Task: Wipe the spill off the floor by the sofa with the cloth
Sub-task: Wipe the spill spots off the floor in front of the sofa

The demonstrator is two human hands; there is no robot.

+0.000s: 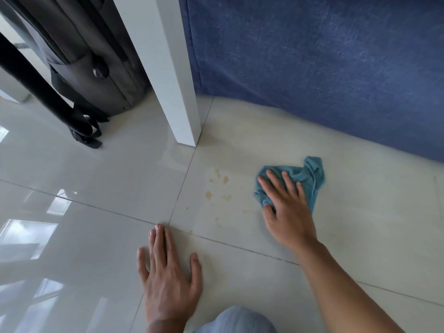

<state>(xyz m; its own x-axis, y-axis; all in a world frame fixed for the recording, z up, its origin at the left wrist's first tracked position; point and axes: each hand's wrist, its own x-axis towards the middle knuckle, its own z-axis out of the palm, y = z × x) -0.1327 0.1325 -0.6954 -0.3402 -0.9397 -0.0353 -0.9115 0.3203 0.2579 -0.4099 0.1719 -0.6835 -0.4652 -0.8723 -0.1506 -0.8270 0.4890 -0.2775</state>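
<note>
A crumpled teal cloth lies on the glossy white tile floor, close to the blue sofa's base. My right hand presses flat on the cloth, thumb tucked around its left edge. To the left of the cloth are yellowish spill drops and smears on the tile. My left hand rests flat on the floor with fingers spread, nearer to me and holding nothing.
A white table leg stands on the floor just left of the sofa's corner. Behind it sits a dark grey backpack with straps trailing on the tiles. My knee in light fabric shows at the bottom edge.
</note>
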